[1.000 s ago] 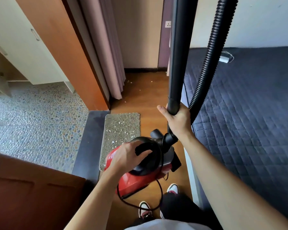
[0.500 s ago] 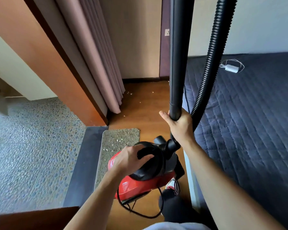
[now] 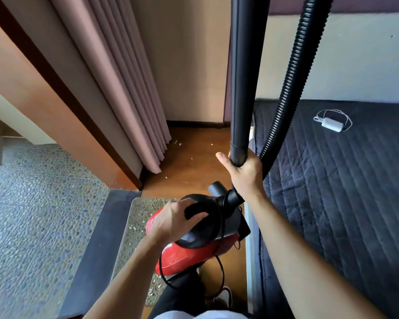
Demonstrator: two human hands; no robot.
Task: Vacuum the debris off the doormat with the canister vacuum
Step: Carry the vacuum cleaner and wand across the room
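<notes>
The vacuum has a glossy red plastic shell under a duller black plastic top. Its tube is smooth black with a soft sheen, and the hose is ribbed black plastic. The doormat looks coarse and speckled, the floor polished wood. The curtain is matt pleated cloth, the bed cover dark quilted fabric, and the pebble flooring looks bumpy.

The wooden floor carries the doormat, which is strewn with pale debris; more scraps lie by the curtain foot. On the dark quilted bed lies 1 white charger with its cable.
</notes>
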